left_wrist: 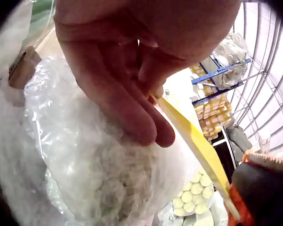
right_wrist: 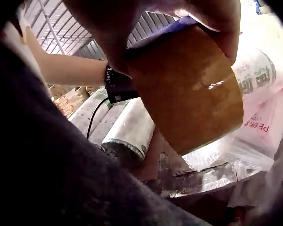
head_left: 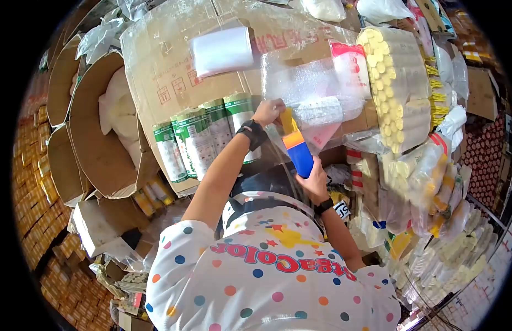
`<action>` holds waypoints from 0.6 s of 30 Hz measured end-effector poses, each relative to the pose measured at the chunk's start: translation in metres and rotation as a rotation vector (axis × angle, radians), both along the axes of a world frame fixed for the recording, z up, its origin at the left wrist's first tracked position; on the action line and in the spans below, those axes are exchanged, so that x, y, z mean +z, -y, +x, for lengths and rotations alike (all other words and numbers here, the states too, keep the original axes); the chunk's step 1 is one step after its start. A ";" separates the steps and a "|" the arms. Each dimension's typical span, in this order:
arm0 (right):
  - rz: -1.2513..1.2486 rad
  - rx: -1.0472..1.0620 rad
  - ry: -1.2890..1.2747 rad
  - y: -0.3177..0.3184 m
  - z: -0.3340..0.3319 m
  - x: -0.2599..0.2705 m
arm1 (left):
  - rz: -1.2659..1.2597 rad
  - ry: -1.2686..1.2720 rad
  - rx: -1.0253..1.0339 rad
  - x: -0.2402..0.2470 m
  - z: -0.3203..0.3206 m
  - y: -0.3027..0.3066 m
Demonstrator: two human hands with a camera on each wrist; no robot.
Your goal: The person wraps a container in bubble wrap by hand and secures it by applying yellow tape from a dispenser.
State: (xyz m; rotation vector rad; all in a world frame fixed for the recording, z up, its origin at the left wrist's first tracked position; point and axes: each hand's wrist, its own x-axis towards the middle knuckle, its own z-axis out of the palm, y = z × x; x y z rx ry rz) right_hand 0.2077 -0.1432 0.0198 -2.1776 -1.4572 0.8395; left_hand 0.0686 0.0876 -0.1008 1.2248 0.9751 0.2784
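Observation:
A tape dispenser, blue with an orange front (head_left: 300, 157), is gripped by my right hand (head_left: 316, 179) near the carton's front edge. From its front a strip of yellow tape (head_left: 288, 120) runs to my left hand (head_left: 269, 112), which pinches the strip's end between thumb and fingers. In the left wrist view the stretched tape (left_wrist: 198, 146) leads towards the dispenser's toothed orange edge (left_wrist: 269, 158). The right wrist view shows the brown tape roll (right_wrist: 188, 89) under my right hand (right_wrist: 179, 14). A bubble-wrapped bundle (head_left: 319, 112) lies beside the tape, below my left fingers in the left wrist view.
Green-and-white wrapped rolls (head_left: 198, 140) stand on the large carton (head_left: 148, 60) at left. Behind them lies a stack of clear bags (head_left: 221, 51). To the right are a pink-and-white bag (head_left: 352, 69) and packs of cream rods (head_left: 384, 88). Open cartons (head_left: 87, 132) stand far left.

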 end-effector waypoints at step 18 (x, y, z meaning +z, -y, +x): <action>0.014 0.041 0.074 -0.017 -0.003 -0.021 | -0.038 0.064 0.210 0.008 0.000 0.005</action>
